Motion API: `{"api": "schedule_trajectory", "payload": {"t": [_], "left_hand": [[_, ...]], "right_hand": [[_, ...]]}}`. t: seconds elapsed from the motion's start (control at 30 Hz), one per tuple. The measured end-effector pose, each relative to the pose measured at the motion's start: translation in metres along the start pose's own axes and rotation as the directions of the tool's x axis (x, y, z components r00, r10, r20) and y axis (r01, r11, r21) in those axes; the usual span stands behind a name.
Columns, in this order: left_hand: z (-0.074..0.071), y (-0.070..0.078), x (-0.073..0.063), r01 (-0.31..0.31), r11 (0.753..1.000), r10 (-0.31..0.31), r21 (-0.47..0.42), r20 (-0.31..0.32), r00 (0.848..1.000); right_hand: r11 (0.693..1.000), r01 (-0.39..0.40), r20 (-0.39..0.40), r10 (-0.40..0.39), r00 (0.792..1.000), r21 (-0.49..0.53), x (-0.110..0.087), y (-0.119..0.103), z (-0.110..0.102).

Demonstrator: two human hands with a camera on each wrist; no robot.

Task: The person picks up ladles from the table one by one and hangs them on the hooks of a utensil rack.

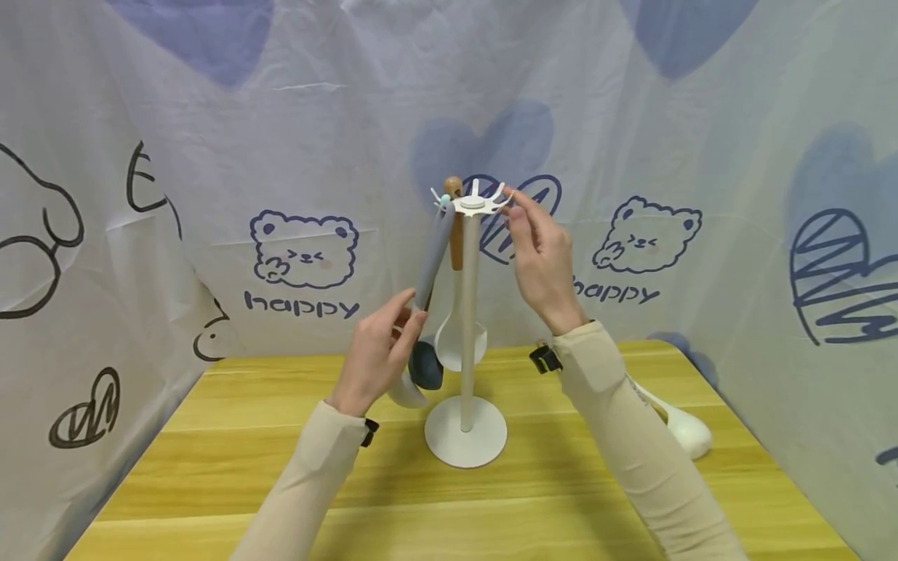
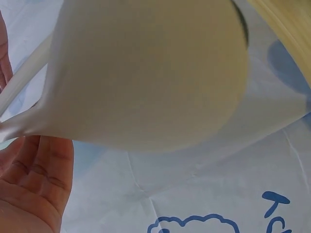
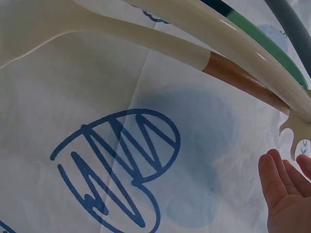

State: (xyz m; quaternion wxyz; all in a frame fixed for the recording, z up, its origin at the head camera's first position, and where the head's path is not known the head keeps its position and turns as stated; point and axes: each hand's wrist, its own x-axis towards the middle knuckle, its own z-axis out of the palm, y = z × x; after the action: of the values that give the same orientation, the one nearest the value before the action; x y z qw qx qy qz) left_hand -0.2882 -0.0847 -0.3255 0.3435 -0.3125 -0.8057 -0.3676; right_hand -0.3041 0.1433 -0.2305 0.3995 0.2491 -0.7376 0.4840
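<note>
My left hand pinches a ladle low on its grey-blue handle. The handle's top end is at a hook of the white utensil rack. Below that hand hangs the ladle's pale rounded bowl, large in the left wrist view. My right hand holds a hook tip on the rack's right side between thumb and fingers. Several prongs show just beyond its fingertips in the right wrist view. A white utensil with a wooden handle and a dark blue-headed utensil hang beside the pole.
The rack's round white base stands on a yellow wood-grain table. A white ladle lies at the table's right, partly behind my right forearm. A printed white cloth hangs behind and at both sides.
</note>
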Motion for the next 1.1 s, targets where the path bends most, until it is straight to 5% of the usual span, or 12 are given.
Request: {"api": "schedule_trajectory", "payload": {"t": [0.7,1.1], "left_hand": [[-0.002,-0.014,-0.027,0.074,0.995,-0.077,-0.070,-0.048,0.996],[-0.011,-0.026,-0.043,0.166,0.984,-0.172,-0.065,-0.095,0.981]], "right_hand": [[0.990,-0.099,0.154,0.113,0.982,-0.095,-0.052,0.044,-0.011],[0.960,-0.141,0.328,0.217,0.919,-0.240,-0.080,0.069,-0.016]]}}
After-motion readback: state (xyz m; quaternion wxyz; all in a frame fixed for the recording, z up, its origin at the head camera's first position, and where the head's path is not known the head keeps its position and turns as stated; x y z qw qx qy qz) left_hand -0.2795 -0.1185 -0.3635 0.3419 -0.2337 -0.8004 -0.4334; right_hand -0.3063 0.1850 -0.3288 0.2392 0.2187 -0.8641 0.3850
